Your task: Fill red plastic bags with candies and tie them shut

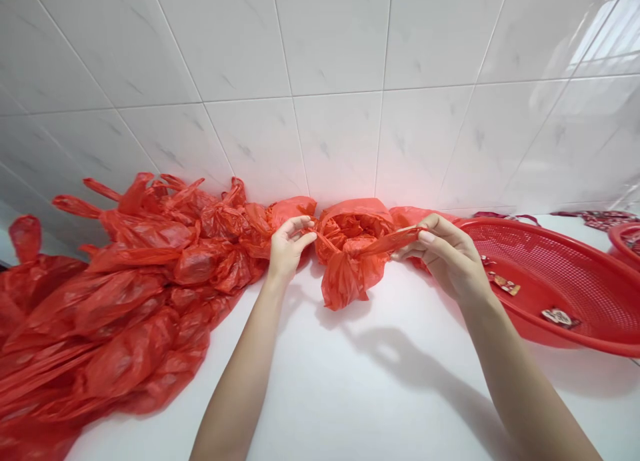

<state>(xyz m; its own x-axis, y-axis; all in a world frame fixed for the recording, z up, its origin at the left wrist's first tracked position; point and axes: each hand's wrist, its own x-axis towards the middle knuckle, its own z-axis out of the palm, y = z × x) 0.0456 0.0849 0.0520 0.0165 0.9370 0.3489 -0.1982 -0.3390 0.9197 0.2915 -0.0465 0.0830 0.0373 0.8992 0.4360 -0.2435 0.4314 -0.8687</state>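
Observation:
Between my two hands is a small red plastic bag [349,281], its top gathered and its handles drawn out to either side. My left hand [291,244] pinches the end of one handle between thumb and fingers. The other handle is stretched to the right, gripped by my right hand [445,251]. The handles cross at the gathered middle, where a knot or twist shows. Right behind sits a wider red bag [357,211] with its mouth open and crumpled red plastic inside. Whatever the small bag contains cannot be made out.
A large heap of red plastic bags [135,301] covers the left side. On the right stands a red plastic basket [575,248] with a few small packets [557,316] in it. A second red basket [627,238] shows at the right edge. The tiled wall [335,134] rises behind the white surface [345,394].

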